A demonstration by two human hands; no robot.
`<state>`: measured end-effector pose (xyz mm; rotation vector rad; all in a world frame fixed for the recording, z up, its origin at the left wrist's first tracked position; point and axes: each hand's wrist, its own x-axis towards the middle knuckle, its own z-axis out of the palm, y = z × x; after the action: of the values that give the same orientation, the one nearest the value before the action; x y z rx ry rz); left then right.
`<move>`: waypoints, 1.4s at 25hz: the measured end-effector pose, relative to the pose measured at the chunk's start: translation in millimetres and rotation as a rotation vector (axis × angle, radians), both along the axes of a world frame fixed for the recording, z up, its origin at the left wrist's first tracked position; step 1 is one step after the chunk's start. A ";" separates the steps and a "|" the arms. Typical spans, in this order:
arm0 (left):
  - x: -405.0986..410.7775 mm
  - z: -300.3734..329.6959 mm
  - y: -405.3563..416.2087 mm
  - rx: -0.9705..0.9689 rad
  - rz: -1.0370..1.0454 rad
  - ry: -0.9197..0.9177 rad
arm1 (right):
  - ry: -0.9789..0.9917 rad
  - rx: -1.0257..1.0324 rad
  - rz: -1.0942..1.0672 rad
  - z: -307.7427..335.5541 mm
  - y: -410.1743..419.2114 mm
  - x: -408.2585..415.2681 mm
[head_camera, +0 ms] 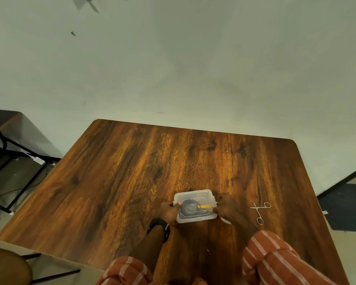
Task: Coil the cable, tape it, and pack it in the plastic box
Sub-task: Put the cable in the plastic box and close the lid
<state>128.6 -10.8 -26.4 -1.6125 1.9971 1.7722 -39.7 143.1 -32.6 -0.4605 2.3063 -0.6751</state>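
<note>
between the two hands, in the head view, the plastic box [195, 205] is sitting on the wooden table [132, 182], near the person's edge and a little right of the middle. its long axis is running left to right, so one short end is facing each hand. the left hand [170, 210] is pressing on the left end and the right hand [226, 206] on the right end; both are touching the box, and neither is nearer than the other. the hands are apart, each clamped on its own side. the clear lid seems to be already on top, and through it the coiled cable [190, 206] is showing as a dark ring, with a yellow piece of tape [203, 206] on its right part. i judge that the hands are snapping the lid shut, so the coming move is needing an even push down at both short ends, not a reach to any side.

a pair of scissors [260, 212] is lying open on the table, just to the right of the right hand and apart from the box. a dark watch [159, 226] is sitting on the left wrist, and striped orange sleeves [275, 260] are covering the forearms.

the table is standing against a pale wall [173, 68]. at the left another table with black legs [12, 149] is showing, and a round stool [6, 266] at the lower left corner.
</note>
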 end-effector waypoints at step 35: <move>-6.5 16.5 3.5 -0.507 -0.199 -0.268 | 0.211 0.029 -0.098 19.4 -5.6 43.2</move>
<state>122.1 -7.3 -9.9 -1.5750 2.4855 0.9703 3.5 137.5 -13.3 -0.4251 2.5477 -0.6663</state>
